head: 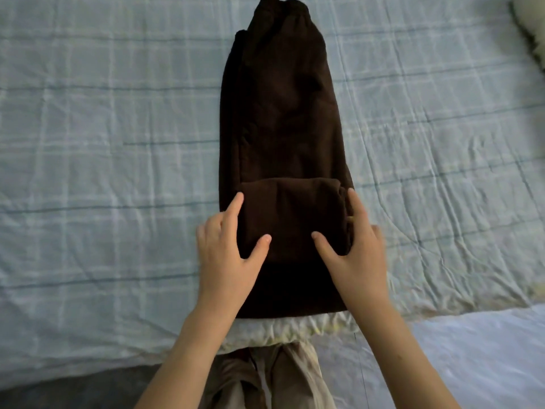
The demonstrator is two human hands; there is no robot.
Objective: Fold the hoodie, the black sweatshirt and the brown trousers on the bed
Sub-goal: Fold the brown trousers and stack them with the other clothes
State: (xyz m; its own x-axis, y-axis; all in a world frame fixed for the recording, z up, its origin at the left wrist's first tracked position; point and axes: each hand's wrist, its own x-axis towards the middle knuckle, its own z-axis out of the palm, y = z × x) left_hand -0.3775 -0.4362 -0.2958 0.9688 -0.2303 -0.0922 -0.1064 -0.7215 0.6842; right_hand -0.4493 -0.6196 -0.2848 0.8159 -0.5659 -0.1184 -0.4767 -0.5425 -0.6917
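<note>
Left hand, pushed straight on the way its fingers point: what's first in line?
The left hand touches the folded flap; beyond that, probably the flat unfolded length of the dark brown fabric trousers.

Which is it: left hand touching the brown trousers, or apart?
Touching. The head view shows the left hand with its thumb and forefinger lying directly on the folded end of the brown trousers, no gap visible.
</note>
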